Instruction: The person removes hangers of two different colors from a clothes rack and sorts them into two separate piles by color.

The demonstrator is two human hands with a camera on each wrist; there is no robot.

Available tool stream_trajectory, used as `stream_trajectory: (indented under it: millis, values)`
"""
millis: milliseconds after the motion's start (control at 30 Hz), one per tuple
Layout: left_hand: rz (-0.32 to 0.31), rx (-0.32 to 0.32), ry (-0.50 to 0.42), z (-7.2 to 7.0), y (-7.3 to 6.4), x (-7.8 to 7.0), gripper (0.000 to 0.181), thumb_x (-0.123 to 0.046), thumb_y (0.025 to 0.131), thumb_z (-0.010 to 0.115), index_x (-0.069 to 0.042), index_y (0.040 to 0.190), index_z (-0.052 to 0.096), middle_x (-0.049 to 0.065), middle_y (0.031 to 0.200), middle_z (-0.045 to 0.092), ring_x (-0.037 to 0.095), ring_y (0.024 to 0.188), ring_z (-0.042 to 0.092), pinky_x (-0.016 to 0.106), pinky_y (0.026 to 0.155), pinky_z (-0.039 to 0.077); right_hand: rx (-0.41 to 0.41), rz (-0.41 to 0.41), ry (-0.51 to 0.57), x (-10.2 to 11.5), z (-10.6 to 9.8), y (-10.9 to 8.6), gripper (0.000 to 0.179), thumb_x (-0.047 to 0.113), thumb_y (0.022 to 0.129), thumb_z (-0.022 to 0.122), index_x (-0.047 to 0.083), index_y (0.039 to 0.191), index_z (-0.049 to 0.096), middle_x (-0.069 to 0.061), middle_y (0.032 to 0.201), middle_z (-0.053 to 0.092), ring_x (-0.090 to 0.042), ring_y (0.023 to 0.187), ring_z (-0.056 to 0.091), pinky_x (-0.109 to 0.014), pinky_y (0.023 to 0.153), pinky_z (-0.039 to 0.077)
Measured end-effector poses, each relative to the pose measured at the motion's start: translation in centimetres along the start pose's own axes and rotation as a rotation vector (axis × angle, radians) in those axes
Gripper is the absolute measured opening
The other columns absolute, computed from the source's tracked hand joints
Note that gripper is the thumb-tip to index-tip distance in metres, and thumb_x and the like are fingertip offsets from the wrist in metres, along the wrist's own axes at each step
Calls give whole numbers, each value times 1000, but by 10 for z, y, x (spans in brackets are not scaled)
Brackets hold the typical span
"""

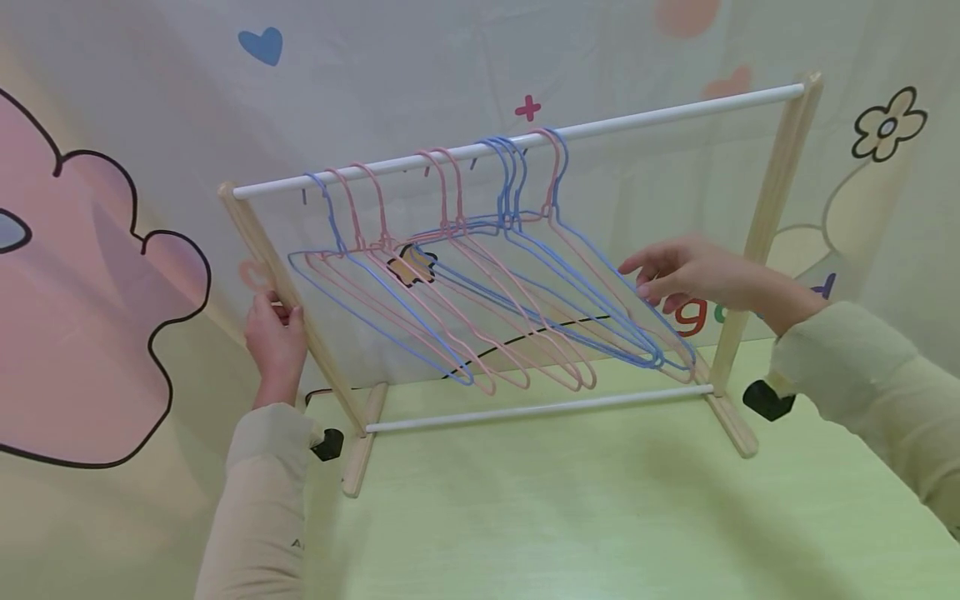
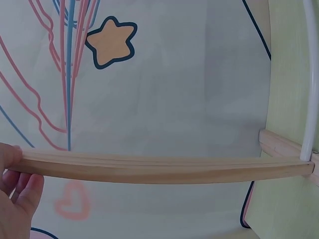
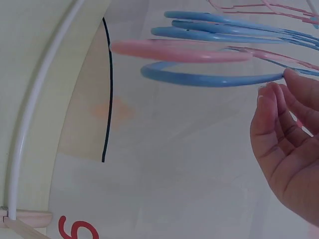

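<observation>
"What lies nearest the head camera?"

"The person's pale sleeves: the right sleeve (image 1: 862,383) enters from the right edge, the left sleeve (image 1: 258,500) rises from the bottom."

"Continue, largest item first."

"A grey printed backdrop (image 1: 637,50) spans the rear. A pale green tabletop (image 1: 525,525) lies before it. On the tabletop stands a garment rack (image 1: 776,183) with wooden posts and feet, a white top rail (image 1: 675,111) and a white lower rail (image 1: 536,411)."

"Load on the rack?"

"Slim pink and blue hangers, hooked over the left and middle stretches of the top rail. Three blue hooks are bunched just left of the rightmost pair, a pink hanger (image 3: 179,51) and a blue hanger (image 3: 199,81)."

"State of the hands?"

"The left hand (image 1: 277,342) grasps the left post (image 2: 169,169) part-way up, thumb and fingers on opposite sides. The right hand (image 1: 686,271) has its fingers bent at the sloping side of that rightmost blue hanger; a fingertip appears to meet it. Whether it pinches, I cannot tell."

"Smaller details?"

"A printed orange star (image 1: 412,267) shows behind the hangers. Smallest noted: a magenta plus sign (image 1: 528,108) above the top rail in the head view."
</observation>
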State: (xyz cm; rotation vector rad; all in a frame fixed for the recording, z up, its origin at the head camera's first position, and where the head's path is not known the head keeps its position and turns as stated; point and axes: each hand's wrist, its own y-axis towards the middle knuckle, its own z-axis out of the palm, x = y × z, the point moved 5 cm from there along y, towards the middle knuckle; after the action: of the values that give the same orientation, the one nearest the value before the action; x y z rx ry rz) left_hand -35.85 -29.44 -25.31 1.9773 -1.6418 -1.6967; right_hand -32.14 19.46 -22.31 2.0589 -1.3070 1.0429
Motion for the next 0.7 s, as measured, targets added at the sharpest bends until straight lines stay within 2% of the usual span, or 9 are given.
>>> stream_trajectory:
  millis: [133,400,700]
  values:
    - [-20,27,21,0,-1,-2,23,-6,83,53,4,103,47,21,96,56,32,91,55,41,85,40,15,8,7,0,6,3,44,9,83,58,-5,123,44,0,79,57,-14,71,55,-27,64,51]
    - [-28,35,37,1,-1,-1,24,-9,85,53,2,104,47,20,97,55,32,92,55,41,84,40,13,15,1,1,9,4,27,6,84,55,-5,108,48,-2,78,55,-15,68,53,-28,60,49]
    - [-26,32,28,1,0,-1,24,-8,84,54,2,104,47,20,98,55,32,93,55,40,86,40,-71,-8,-30,9,-7,-5,15,3,86,52,0,99,46,-6,77,51,-20,67,54,-30,59,50]
